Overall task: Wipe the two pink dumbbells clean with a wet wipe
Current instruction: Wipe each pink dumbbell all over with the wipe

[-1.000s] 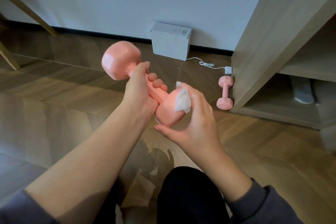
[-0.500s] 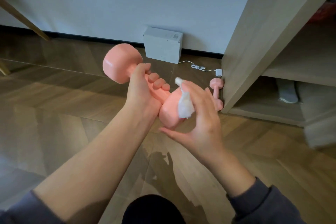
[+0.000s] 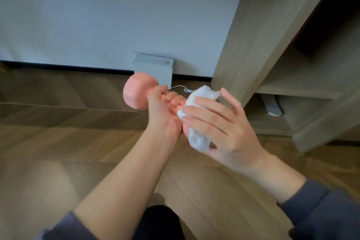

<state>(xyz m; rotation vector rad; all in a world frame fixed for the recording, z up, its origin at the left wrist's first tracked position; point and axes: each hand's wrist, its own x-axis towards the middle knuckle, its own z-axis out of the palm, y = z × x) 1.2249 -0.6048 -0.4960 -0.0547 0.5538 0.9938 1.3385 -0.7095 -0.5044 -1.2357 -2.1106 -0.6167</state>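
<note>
Head view: wooden shelf unit at right, flat matte panels with square edges; its lower compartment holds one grey-and-white item, too blurred to identify. Pale grey rectangular box stands on the floor against the wall, with a thin white cable lying just beside it. Pink dumbbell, smooth with rounded heads, is held in the air over the floor, well in front of the box. Left hand grips the handle, fingers curled tight round it, and the far head stands clear above the fist. Right hand covers the near head with the white, crumpled wet wipe: fingers spread over the wipe, thumb tip showing under its lower edge, clamping it to the head. Open wood-grain floor lies left of and below both forearms; the shelf unit's upright edge is near the right hand.
</note>
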